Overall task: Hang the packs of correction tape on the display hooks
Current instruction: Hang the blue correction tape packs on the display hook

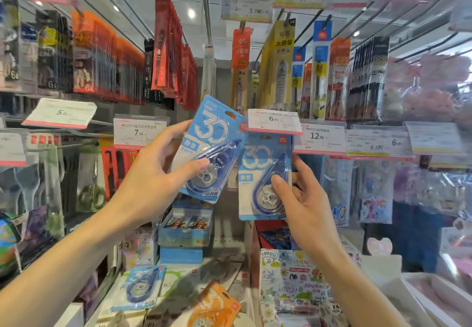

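My left hand (155, 173) grips a blue correction tape pack (212, 132), tilted to the right, in front of the shelf. My right hand (298, 199) grips a second blue pack (260, 170) that hangs upright under the 6.00 price tag (274, 121); the hook itself is hidden behind that tag. The two packs nearly touch at their edges. On the low shelf lie another blue pack (140, 287) and an orange pack (217, 306).
Rows of pen packs (107, 63) and refill packs (278, 71) hang on hooks above. Price tags (139, 132) line the rail. Sticker sheets (293, 278) and boxes (186, 229) crowd the shelf below; scissors (89, 178) hang at left.
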A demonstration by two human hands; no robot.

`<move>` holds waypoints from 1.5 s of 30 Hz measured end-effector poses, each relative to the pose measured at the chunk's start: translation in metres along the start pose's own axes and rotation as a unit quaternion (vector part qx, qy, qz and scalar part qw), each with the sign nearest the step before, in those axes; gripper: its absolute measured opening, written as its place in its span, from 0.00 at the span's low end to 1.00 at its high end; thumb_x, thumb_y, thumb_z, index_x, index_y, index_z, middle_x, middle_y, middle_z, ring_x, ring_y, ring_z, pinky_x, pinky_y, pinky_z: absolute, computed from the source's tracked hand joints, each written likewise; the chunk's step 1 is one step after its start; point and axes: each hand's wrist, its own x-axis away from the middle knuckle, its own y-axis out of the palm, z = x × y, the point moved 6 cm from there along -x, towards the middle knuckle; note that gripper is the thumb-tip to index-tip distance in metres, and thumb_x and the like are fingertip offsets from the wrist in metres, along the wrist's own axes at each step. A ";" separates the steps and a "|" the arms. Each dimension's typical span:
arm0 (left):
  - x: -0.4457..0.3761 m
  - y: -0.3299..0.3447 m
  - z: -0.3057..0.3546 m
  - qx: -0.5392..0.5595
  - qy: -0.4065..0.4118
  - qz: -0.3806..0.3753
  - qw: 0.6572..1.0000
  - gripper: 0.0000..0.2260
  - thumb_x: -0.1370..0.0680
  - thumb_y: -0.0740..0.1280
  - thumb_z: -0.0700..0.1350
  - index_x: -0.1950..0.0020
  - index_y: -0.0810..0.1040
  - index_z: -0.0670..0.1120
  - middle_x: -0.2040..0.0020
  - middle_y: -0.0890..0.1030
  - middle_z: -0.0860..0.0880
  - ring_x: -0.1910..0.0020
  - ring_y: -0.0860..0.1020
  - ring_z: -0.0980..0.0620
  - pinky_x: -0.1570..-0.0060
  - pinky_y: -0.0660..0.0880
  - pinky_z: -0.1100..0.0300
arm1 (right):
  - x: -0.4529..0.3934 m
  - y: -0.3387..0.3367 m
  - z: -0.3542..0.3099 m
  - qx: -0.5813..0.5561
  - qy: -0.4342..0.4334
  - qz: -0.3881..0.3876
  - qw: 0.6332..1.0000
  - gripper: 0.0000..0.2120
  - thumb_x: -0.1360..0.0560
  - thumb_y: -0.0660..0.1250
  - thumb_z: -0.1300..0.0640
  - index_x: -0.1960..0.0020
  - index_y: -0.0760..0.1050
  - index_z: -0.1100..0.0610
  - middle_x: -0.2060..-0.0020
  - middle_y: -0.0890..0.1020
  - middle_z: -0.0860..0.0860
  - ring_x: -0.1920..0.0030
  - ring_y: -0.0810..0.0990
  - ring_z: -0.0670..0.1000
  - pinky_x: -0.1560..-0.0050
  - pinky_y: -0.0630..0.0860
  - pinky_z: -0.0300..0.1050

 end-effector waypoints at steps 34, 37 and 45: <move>0.020 0.000 -0.045 0.022 -0.116 0.040 0.992 0.20 0.31 0.77 0.59 0.42 0.75 0.62 0.47 0.88 0.57 0.48 0.87 0.56 0.47 0.78 0.54 | -0.069 0.013 0.094 0.096 0.206 0.009 0.974 0.16 0.18 0.67 0.48 0.35 0.77 0.55 0.45 0.85 0.53 0.50 0.85 0.52 0.48 0.84 0.49; 0.024 0.013 -0.048 0.033 -0.128 0.027 0.991 0.19 0.28 0.77 0.53 0.41 0.76 0.59 0.47 0.88 0.57 0.48 0.87 0.56 0.47 0.79 0.55 | -0.051 -0.005 0.071 0.123 0.148 0.007 0.981 0.09 0.19 0.68 0.51 0.40 0.80 0.47 0.51 0.86 0.46 0.55 0.84 0.47 0.58 0.79 0.41; 0.033 0.055 -0.055 0.076 -0.167 0.002 0.983 0.17 0.23 0.74 0.41 0.36 0.77 0.50 0.47 0.89 0.53 0.48 0.87 0.54 0.48 0.82 0.61 | 0.006 0.010 0.017 0.037 0.062 -0.136 0.988 0.18 0.27 0.71 0.38 0.38 0.80 0.40 0.45 0.87 0.40 0.45 0.86 0.41 0.44 0.82 0.37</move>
